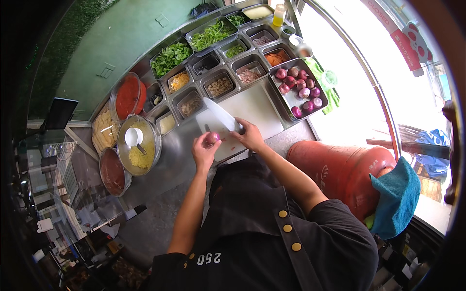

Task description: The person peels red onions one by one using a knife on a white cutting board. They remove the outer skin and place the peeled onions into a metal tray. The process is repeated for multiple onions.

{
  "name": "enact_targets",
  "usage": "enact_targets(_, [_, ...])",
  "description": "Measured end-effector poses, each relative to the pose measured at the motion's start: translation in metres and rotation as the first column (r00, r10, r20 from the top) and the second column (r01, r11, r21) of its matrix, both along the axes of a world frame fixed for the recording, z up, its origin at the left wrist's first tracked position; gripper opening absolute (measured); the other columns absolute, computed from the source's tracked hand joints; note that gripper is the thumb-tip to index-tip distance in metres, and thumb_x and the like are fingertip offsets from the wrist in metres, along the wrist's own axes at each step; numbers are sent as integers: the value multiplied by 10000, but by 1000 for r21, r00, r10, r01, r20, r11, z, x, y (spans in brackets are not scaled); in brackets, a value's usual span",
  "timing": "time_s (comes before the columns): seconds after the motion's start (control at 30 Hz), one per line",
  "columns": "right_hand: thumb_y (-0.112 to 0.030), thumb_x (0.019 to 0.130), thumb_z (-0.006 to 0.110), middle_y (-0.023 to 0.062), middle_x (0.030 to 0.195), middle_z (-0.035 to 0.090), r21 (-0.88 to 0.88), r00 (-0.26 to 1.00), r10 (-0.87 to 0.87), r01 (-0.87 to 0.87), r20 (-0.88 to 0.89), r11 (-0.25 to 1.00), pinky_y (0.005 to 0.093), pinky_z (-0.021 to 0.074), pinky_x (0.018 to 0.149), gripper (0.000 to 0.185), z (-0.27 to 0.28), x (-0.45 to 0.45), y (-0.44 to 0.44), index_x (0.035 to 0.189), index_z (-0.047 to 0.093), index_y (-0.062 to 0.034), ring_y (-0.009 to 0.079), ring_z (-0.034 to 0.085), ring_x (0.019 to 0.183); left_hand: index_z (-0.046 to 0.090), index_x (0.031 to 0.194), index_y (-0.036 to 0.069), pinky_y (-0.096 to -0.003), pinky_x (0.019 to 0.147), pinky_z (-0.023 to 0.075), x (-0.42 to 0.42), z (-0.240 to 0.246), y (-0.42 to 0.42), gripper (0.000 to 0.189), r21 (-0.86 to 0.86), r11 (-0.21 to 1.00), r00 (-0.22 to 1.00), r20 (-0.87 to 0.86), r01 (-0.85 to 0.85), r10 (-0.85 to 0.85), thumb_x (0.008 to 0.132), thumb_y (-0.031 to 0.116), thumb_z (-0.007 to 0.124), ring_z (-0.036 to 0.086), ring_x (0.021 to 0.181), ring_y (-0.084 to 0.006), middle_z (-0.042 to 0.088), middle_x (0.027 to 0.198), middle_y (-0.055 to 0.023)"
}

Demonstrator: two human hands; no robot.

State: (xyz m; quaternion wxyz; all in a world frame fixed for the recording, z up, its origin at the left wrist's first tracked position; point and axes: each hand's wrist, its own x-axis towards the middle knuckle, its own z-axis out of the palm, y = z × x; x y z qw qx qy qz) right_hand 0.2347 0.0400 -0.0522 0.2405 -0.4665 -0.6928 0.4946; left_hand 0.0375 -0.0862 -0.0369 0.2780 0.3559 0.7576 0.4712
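Observation:
My left hand (pixel 204 152) holds a red onion (pixel 212 138) between its fingers at the near left part of a white cutting board (pixel 251 109). Just to the right, my right hand (pixel 250 135) grips the handle of a kitchen knife, its broad blade (pixel 221 115) slanting up and left over the board. Small reddish bits lie on the board between the hands. A metal tray (pixel 290 103) of whole red onions stands beyond the board's right end.
Behind the board are several metal pans of greens, shredded cheese and meats (pixel 249 75). At left stand a steel bowl (pixel 159 140) with a white cup, a tub of red sauce (pixel 127 98) and bagged food (pixel 105 127). A red gas cylinder (pixel 338 174) with a teal towel (pixel 397 200) is at right.

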Motion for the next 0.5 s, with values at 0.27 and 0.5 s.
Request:
enact_targets(0.27, [-153, 1047, 695, 117, 1016, 846, -336, 992, -49, 7, -116, 942, 353, 635, 798, 557, -1, 6, 6, 1592, 615, -64, 181, 799, 791, 724, 1387, -16, -321, 959, 688, 5, 0, -8, 560, 41, 999, 984, 174, 20, -27, 873, -4, 948, 775, 1100, -225, 638, 1286, -96])
enact_targets(0.5, [-295, 1018, 751, 183, 1063, 835, -209, 998, 11, -23, -60, 978, 412, 632, 870, 611, 20, 2, 4, 1592, 634, -121, 275, 807, 846, 572, 1543, -12, -330, 1051, 657, 7, -4, -8, 678, 85, 996, 900, 430, 35, -68, 931, -126, 840, 743, 1215, -233, 634, 1385, -97])
